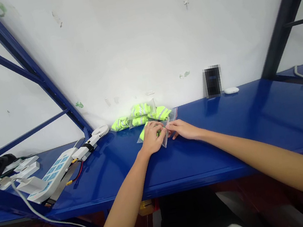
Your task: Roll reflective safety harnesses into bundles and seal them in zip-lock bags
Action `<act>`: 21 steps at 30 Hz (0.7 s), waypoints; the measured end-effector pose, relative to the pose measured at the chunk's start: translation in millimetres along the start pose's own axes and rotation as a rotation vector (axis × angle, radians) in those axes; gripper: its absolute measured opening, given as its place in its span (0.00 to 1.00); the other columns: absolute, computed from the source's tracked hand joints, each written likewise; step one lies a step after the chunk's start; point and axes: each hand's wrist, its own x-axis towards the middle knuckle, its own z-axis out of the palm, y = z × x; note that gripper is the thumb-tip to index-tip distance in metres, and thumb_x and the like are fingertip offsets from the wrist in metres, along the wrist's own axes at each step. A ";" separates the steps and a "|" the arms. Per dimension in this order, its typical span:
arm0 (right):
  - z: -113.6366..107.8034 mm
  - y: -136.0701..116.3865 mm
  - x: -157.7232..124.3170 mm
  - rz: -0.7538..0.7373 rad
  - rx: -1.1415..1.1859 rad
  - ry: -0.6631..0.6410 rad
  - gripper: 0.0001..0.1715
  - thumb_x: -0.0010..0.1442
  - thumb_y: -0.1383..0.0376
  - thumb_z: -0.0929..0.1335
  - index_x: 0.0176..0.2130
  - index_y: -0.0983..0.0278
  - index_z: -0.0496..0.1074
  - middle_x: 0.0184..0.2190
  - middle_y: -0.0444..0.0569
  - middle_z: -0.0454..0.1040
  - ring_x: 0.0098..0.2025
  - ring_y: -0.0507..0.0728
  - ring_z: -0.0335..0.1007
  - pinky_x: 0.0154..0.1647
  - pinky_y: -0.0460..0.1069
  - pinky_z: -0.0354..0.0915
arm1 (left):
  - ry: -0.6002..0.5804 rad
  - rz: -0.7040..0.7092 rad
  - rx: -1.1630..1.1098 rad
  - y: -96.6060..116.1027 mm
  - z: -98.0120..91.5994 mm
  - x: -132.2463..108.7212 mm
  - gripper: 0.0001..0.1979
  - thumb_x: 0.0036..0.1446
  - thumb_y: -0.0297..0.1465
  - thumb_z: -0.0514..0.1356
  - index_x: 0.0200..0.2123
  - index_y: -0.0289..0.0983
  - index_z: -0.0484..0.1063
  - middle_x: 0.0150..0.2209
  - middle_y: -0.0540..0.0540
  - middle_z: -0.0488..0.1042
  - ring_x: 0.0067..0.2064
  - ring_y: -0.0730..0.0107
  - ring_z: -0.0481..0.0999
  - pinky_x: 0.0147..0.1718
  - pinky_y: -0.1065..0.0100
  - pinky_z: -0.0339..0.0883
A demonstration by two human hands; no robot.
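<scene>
A clear plastic bag [165, 140] with something bright yellow-green in it lies on the blue table, under and between my hands. My left hand [153, 137] rests over the bag with its fingers curled on it, covering much of the yellow-green content. At the bag's right edge, my right hand [182, 128] pinches the plastic between thumb and fingers. Just behind my hands is a pile of clear bags [141, 110] holding folded yellow-green fabric with silver reflective stripes, set against the wall.
The blue table [229, 132] meets a white wall. Left are a small white fan [100, 130], a power strip [54, 175], and a red-black cable [78, 173]. A pixelated dark object [213, 82] and a white case [231, 90] stand at the back right. Blue metal posts flank both sides.
</scene>
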 end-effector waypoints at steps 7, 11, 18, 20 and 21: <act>1.2 -3.0 -1.1 0.030 -0.006 0.008 0.13 0.62 0.59 0.65 0.32 0.65 0.72 0.31 0.49 0.75 0.37 0.55 0.74 0.29 0.44 0.70 | 0.008 -0.007 -0.018 -5.8 -1.3 -0.2 0.13 0.62 0.36 0.55 0.28 0.39 0.73 0.40 0.46 0.76 0.46 0.62 0.70 0.48 0.57 0.61; 1.0 0.3 -0.1 0.012 -0.039 0.012 0.13 0.62 0.60 0.64 0.33 0.65 0.72 0.31 0.49 0.75 0.37 0.56 0.75 0.29 0.45 0.70 | 0.016 -0.008 0.026 -4.4 -0.6 -0.5 0.11 0.60 0.35 0.57 0.27 0.39 0.72 0.40 0.46 0.75 0.45 0.62 0.69 0.48 0.57 0.61; 0.8 4.0 1.7 -0.012 -0.093 -0.008 0.12 0.62 0.61 0.63 0.32 0.65 0.70 0.28 0.48 0.76 0.30 0.53 0.75 0.31 0.46 0.70 | 0.008 -0.003 0.068 -3.8 1.3 0.2 0.10 0.59 0.31 0.56 0.26 0.39 0.73 0.40 0.47 0.76 0.46 0.61 0.69 0.47 0.56 0.62; 0.5 3.8 1.9 -0.008 -0.097 -0.020 0.12 0.62 0.62 0.63 0.31 0.66 0.70 0.29 0.48 0.76 0.29 0.52 0.74 0.32 0.46 0.70 | 0.008 -0.002 0.066 -3.7 1.3 0.3 0.11 0.59 0.30 0.56 0.26 0.39 0.73 0.40 0.47 0.76 0.46 0.62 0.69 0.48 0.56 0.62; 0.3 3.9 2.1 -0.005 -0.100 -0.024 0.12 0.62 0.63 0.62 0.31 0.66 0.70 0.30 0.48 0.75 0.29 0.52 0.74 0.32 0.46 0.70 | 0.007 0.000 0.063 -3.7 1.3 0.4 0.11 0.59 0.29 0.56 0.25 0.39 0.73 0.40 0.47 0.76 0.46 0.62 0.69 0.48 0.56 0.62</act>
